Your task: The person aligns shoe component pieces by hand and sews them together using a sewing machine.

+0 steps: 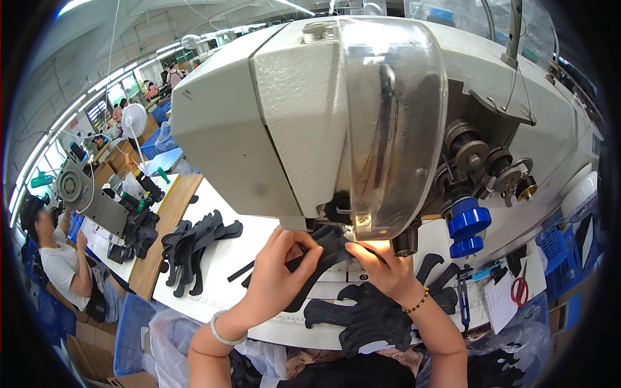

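A large white sewing machine [297,97] fills the upper middle, its lamp lighting the needle area. Under its head lies a curved black fabric piece [331,251]. My left hand [279,275] pinches this piece between thumb and fingers, just left of the needle area. Close by on the right, my right hand [385,270] grips the same piece at its edge, its fingertips partly hidden beneath the machine head. In front of my right wrist lies a pile of similar black pieces [362,320]. Another black pile [194,249] rests on the left of the white table [213,301].
Blue tension knobs [467,226] hang off the machine's right side. Red-handled scissors [519,291], blue snips [463,301] and paper [501,307] lie at the right. A wooden strip [152,265] borders the table's left. A co-worker [65,265] sits beyond, beside another machine [90,194].
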`<state>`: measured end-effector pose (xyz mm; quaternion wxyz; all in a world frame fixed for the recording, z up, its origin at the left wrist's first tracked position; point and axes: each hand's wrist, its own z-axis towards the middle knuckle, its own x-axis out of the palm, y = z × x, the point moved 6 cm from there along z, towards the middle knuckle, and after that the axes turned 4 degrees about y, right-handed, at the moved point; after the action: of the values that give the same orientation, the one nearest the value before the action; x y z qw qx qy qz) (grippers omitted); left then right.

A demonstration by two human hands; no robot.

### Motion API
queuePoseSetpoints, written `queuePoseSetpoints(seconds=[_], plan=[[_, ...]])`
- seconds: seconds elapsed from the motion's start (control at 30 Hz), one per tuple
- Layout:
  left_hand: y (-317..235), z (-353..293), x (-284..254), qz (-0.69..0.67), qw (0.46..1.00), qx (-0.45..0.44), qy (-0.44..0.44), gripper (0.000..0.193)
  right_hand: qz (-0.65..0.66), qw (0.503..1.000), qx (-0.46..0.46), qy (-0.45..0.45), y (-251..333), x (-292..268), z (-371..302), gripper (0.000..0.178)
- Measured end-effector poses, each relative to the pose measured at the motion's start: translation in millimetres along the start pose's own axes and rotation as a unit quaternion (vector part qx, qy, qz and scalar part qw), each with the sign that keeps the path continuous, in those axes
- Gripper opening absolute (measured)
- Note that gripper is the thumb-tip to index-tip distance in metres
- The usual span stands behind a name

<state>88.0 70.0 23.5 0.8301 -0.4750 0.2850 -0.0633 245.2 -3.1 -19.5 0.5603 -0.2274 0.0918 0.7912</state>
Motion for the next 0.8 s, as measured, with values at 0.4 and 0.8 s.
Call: queuePoseSetpoints(seconds=[0.4, 0.8], plan=[[-26.9, -14.4, 25.6, 0.381, 0.881, 0.279, 0.027, 0.032, 0.098, 0.994, 0.036, 0.016, -3.5, 0.8, -8.4, 0.025], [-19.0, 3.1, 10.9, 0.301, 0.899, 0.304, 0.094, 0.029, 0.058, 0.997, -0.026, 0.038, 6.7, -4.8, -6.9, 0.02]])
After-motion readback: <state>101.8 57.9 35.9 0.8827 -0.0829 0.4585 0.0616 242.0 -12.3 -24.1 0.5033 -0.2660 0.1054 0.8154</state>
